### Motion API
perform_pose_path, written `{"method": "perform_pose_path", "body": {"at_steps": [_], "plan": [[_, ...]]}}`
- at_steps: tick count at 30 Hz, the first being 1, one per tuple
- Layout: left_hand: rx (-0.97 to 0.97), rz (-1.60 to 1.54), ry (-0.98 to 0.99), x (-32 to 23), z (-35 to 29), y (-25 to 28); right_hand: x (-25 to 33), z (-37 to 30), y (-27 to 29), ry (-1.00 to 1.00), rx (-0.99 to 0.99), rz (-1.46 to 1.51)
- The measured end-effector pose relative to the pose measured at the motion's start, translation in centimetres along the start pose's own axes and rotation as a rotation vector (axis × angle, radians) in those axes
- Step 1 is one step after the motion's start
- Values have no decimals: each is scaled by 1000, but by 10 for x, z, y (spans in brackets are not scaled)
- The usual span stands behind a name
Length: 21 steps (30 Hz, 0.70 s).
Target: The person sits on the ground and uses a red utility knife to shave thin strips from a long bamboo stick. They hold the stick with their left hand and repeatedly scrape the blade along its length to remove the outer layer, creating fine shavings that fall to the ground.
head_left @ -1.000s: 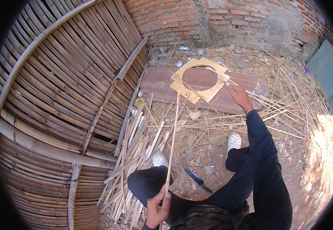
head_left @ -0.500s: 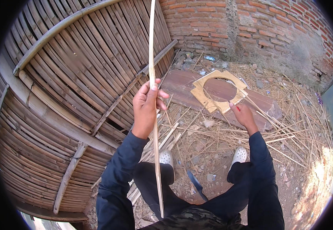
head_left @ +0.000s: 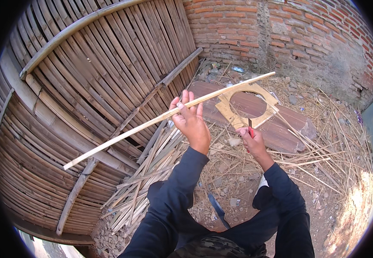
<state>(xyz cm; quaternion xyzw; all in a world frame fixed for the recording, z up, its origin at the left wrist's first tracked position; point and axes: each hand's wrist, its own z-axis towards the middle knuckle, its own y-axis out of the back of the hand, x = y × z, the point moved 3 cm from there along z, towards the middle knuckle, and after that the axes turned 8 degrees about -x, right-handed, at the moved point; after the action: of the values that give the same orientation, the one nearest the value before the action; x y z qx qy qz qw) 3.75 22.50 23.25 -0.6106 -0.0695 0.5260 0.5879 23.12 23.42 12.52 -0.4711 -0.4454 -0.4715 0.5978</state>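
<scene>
My left hand (head_left: 193, 122) holds a long pale bamboo strip (head_left: 130, 133), with the thumb on one side and the fingers extended behind. The strip slants from low at the left to high at the right, in front of the bamboo wall and the board's hole. My right hand (head_left: 257, 144) is closed around a small knife with a red handle (head_left: 251, 132); its short dark blade points up, and part of the handle is hidden in the fist. Just beyond that hand is a yellowish wooden board (head_left: 227, 112) with a large round hole.
Under the holed board lies a brown plank (head_left: 281, 133). A pile of split bamboo strips (head_left: 141, 187) lies at the left, by the bamboo wall (head_left: 105, 77). A dark, long-bladed tool (head_left: 217, 206) rests between my legs. Shavings and a brick wall (head_left: 298, 43) are beyond.
The bamboo strip has swung from nearly upright to a shallow slant. My left hand has moved right and down and turned; my right hand has come left and lower, showing the knife.
</scene>
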Motion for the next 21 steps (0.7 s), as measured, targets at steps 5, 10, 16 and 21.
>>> {"method": "perform_pose_path", "body": {"at_steps": [5, 10, 16, 21], "plan": [[-86, -14, 279, 35, -87, 32, 13, -2, -3, -75, -196, 397], [-62, -71, 330, 46, -110, 44, 9, 4, 9, -179, -318, 357], [-11, -114, 316, 42, -111, 48, 9, 7, 4, -243, -281, 329], [20, -17, 486, 35, -114, 48, 8, 15, 8, -182, -216, 518]]}}
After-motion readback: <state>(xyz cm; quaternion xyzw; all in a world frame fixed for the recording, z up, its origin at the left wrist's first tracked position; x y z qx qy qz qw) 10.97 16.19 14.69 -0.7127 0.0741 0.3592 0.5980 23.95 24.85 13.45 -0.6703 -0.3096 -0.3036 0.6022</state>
